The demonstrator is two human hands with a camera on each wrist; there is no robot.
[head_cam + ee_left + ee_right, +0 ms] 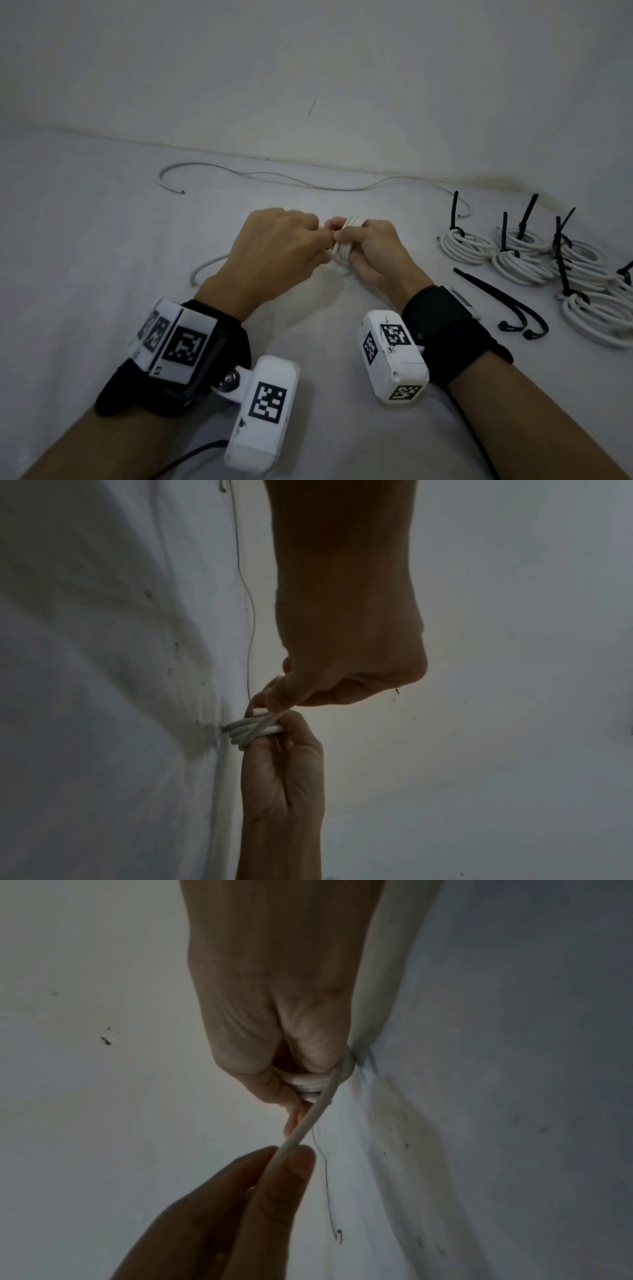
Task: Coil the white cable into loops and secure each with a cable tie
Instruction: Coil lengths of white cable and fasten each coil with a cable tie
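The right hand [373, 253] grips a small coil of white cable [346, 240] while the left hand [274, 253] pinches its loose strand [308, 1123] beside tied coils [520, 253].

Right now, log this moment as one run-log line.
stage: coiling | right hand: holds white cable coil | left hand: pinches the free strand | loose cable ties: untouched on the surface | finished coils: at right
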